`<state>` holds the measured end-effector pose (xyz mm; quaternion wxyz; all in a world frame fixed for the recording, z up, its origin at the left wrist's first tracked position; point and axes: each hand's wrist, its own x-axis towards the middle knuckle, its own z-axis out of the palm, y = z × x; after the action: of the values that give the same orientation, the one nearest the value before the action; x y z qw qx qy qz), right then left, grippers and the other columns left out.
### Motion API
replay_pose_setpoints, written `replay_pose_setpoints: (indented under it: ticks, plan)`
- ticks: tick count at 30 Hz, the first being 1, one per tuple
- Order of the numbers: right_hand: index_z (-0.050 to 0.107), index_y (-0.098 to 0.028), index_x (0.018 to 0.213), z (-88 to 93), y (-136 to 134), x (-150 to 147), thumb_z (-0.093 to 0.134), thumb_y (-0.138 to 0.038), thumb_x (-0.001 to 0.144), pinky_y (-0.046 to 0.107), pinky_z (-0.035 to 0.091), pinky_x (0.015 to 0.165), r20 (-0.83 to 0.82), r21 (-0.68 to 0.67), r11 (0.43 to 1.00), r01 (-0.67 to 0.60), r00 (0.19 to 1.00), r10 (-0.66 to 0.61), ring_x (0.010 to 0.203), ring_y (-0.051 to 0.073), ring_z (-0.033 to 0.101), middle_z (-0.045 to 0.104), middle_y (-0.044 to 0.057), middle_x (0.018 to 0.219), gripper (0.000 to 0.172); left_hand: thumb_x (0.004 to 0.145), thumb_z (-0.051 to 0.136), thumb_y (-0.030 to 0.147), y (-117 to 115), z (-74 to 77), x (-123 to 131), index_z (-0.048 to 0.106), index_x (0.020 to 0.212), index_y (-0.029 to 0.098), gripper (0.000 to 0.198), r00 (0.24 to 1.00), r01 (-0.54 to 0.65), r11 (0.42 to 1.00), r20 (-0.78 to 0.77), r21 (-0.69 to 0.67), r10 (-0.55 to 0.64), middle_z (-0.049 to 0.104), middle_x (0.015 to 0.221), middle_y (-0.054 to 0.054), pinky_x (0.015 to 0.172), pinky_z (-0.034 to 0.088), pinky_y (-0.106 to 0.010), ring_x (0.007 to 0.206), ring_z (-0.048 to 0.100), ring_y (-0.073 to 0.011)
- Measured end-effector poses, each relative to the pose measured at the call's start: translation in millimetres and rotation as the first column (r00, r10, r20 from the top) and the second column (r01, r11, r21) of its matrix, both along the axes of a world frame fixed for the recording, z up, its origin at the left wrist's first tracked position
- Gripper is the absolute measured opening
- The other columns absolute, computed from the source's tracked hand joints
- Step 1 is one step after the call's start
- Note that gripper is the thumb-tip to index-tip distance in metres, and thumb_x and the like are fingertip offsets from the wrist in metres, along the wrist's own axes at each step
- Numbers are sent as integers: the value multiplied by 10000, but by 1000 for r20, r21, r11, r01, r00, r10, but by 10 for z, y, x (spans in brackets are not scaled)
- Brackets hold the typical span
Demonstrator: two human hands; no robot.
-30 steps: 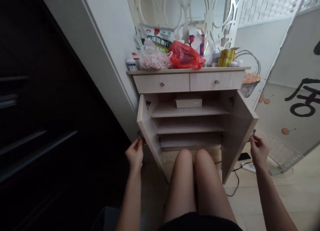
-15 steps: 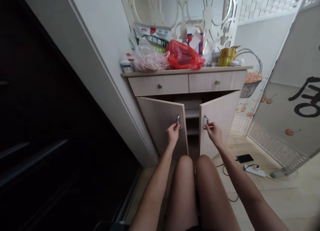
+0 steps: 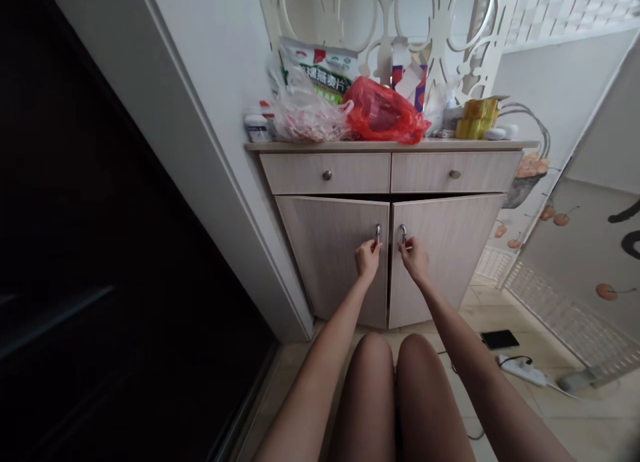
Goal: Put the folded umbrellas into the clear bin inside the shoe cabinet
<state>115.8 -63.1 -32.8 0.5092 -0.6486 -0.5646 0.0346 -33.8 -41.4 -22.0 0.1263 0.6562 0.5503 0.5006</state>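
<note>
A pale wood-grain cabinet stands before me with two doors slightly ajar. My left hand [image 3: 369, 259] is closed around the lower part of the metal handle [image 3: 379, 231] on the left door [image 3: 330, 255]. On the right door [image 3: 450, 249], my right hand [image 3: 415, 257] pinches the lower part of the other metal handle [image 3: 403, 232]. A narrow dark gap shows between the doors and along their top edges. The cabinet's inside is hidden. Above the doors are a left drawer [image 3: 300, 174] and a right drawer [image 3: 480, 172], both closed, with round knobs.
The cabinet top holds a red plastic bag [image 3: 383, 109], a clear plastic bag [image 3: 310, 119], a green-and-white food packet [image 3: 325, 65] and yellow tape rolls [image 3: 475, 121]. On the floor at right lie a phone [image 3: 500, 340] and a white power strip [image 3: 523, 370]. A wall edge [image 3: 235, 182] rises at left.
Both doors have swung inward, from standing well open to nearly closed. My hands have moved with the handles and come closer together. The shelves inside have gone out of sight.
</note>
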Motion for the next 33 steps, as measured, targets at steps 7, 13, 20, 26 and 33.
replay_pose_setpoints:
  ticks: [7,13,20,26,33]
  plan:
    - [599,-182,860,9,273,-56,491,-424,894,257,355,607,-14,9,1000,4,1000,-4,713,180,622,697,75,835,268,888,625,231,183,22,60,724,901,147,131,997,-3,1000,-73,-17,2,740,892,-97,730,428,-256,800,659,-173]
    - [595,-177,830,44,414,-96,511,-380,884,259,330,583,-29,10,1000,14,1000,-13,653,175,581,682,78,775,226,897,612,232,285,75,127,721,920,144,142,995,-11,999,-95,-32,8,736,898,-101,731,414,-259,804,651,-178]
    - [581,-174,826,81,469,-107,528,-348,885,268,352,614,-51,7,1000,0,999,0,677,184,594,675,86,784,191,908,599,255,385,35,151,718,924,141,165,993,-27,999,-115,-21,24,733,915,-110,740,417,-260,817,649,-183]
    - [580,-175,837,87,545,-110,538,-329,881,265,357,614,-56,-20,1000,6,998,-7,669,180,586,661,77,778,166,911,591,252,458,20,166,718,942,149,166,993,-28,1000,-114,-5,27,733,929,-108,749,428,-261,835,652,-183]
    - [599,-165,868,109,619,-110,520,-329,876,276,359,610,-44,-42,999,1,999,-3,663,186,584,663,81,774,183,909,589,241,511,42,186,723,965,150,171,993,-28,1000,-114,-13,26,733,932,-118,773,448,-279,850,660,-192]
